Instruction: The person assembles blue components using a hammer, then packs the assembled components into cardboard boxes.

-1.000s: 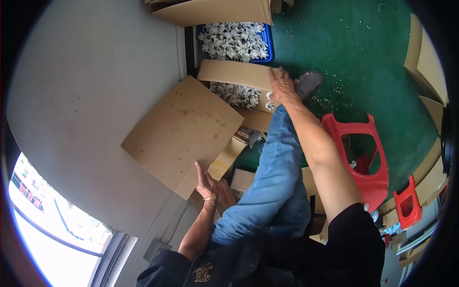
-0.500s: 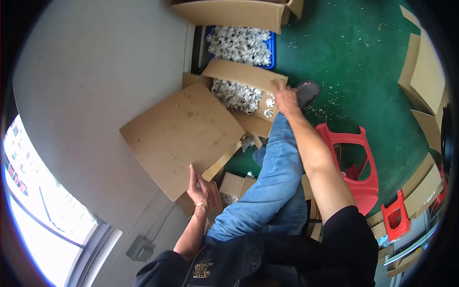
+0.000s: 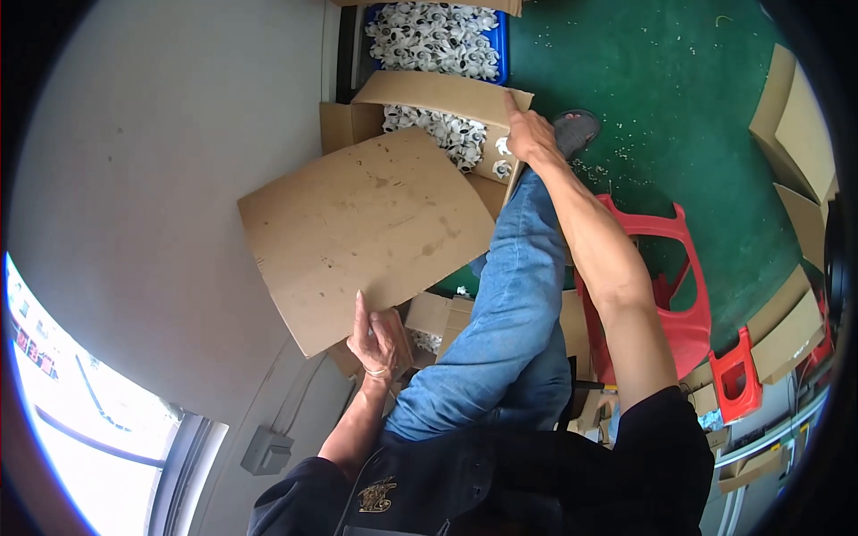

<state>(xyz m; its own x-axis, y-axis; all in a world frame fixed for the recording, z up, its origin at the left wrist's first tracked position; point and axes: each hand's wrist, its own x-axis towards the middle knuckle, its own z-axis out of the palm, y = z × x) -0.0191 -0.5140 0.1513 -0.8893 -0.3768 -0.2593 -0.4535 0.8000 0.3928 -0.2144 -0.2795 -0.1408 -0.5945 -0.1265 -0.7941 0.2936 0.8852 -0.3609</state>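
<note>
My left hand [image 3: 374, 341] grips the near edge of a flat brown cardboard sheet [image 3: 375, 223], its index finger stretched along the top face. The sheet is stained with dark spots and slants over an open cardboard box [image 3: 490, 189], covering much of it. Inside the box lie many small white pieces with dark centres [image 3: 456, 138], partly hidden. My right hand [image 3: 531, 139] holds the box at its right side, index finger pressed on the corner of the raised far flap [image 3: 438, 96]. What its lower fingers clasp is partly hidden.
Beyond the box stands a blue tray [image 3: 503, 49] heaped with similar white pieces. A red plastic stool [image 3: 688, 335] is right of my leg, with a smaller red stool [image 3: 740, 380] farther right. A pale wall [image 3: 197, 179] rises on the left. Cardboard boxes [image 3: 791, 134] line the right.
The cardboard sheet has swung toward the right and now covers more of the box's near side. My left hand has moved slightly with it. My right index finger now points up along the flap.
</note>
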